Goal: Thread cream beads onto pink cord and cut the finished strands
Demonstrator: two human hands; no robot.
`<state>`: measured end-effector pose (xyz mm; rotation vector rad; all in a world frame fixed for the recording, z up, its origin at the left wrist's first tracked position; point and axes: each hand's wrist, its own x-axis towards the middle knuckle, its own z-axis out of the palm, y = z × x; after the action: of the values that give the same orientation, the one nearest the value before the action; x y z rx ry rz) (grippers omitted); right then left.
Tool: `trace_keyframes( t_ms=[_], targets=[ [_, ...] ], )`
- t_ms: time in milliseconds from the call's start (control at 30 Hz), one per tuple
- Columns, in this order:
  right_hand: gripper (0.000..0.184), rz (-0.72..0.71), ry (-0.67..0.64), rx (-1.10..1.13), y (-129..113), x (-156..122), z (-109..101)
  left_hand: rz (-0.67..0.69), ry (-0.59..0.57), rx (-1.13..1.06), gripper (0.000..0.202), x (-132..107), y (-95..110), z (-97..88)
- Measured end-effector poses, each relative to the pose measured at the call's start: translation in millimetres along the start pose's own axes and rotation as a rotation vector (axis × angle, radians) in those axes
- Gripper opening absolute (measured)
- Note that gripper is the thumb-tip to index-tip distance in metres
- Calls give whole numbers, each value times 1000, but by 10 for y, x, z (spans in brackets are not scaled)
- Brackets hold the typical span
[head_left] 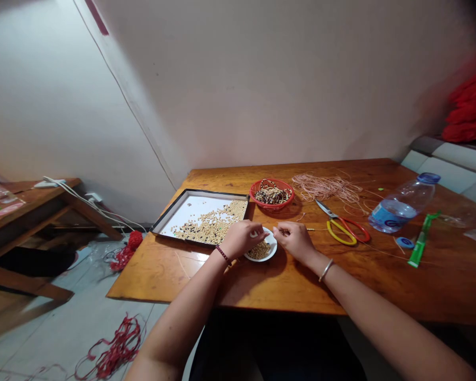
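A small white bowl of tan beads sits near the table's front edge. My left hand is over its left side, fingertips pinched together; what they hold is too small to make out. At the bowl's right rim my right hand is closed in a pinch on what looks like a thin cord. A few pale beads on that cord show just right of the hand, and it trails toward the scissors. The fingertips face each other, a small gap apart.
Behind the left hand lies a black-edged tray of loose beads. A red basket holds beaded strands. Further right are pink cord, scissors, a water bottle, a blue round item and a green packet.
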<state>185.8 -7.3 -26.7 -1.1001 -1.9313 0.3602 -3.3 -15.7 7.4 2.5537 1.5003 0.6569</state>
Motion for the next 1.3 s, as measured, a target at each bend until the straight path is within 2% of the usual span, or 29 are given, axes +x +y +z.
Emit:
trace_keyframes(
  t_ms=[500, 700, 1033, 1300],
  targets=[
    [35, -33, -16, -63, -3, 9, -26, 79, 13, 131, 34, 0, 10, 9],
    [37, -4, -17, -16, 2, 4, 0, 77, 19, 92, 37, -4, 20, 1],
    [36, 11, -112, 57, 43, -18, 71, 123, -36, 18, 31, -24, 28, 29],
    [39, 51, -113, 71, 18, -12, 48, 56, 44, -98, 27, -11, 20, -13]
  ],
)
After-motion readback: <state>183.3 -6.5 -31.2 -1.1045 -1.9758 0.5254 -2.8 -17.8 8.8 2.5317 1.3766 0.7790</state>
